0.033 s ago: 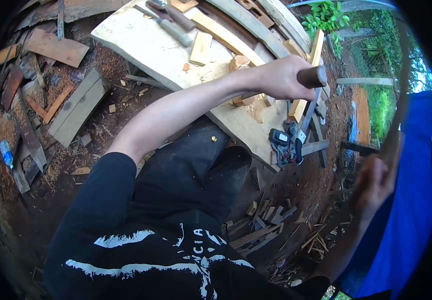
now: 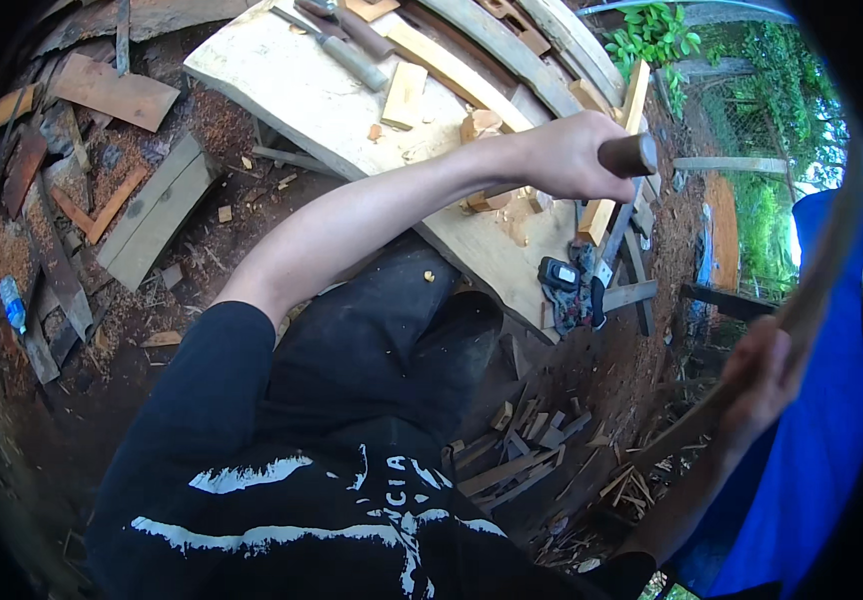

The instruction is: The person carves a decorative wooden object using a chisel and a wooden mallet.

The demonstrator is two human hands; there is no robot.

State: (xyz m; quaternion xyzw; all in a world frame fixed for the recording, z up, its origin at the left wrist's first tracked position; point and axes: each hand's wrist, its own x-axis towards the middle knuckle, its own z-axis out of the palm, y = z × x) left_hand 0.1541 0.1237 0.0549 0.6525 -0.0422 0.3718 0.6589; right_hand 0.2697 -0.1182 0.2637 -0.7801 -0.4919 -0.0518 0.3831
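Note:
My left hand (image 2: 577,155) is wrapped round a thick, round wooden tool handle (image 2: 631,155), whose dark brown butt sticks out past the thumb side. The working end of that tool is hidden under my hand and forearm. Below the hand lies a yellowish wood strip (image 2: 596,220) by the workbench edge. Away from the bench, at the right, my right hand (image 2: 757,385) grips a long wooden stick (image 2: 820,270), smeared by motion. Partly behind my left forearm, a chipped wood block (image 2: 482,125) rests on the pale workbench (image 2: 282,75).
Metal tools (image 2: 352,62) and a small wood block (image 2: 405,96) lie on the bench. A small black device (image 2: 559,273) rests on a cloth at the near corner. Boards (image 2: 162,215) and offcuts (image 2: 522,460) litter the ground. Blue sheeting (image 2: 802,480) hangs at the right.
My right hand has moved slightly to the right, and the stick's upper end has swung rightward. My left hand stays nearly where it was, on the handle.

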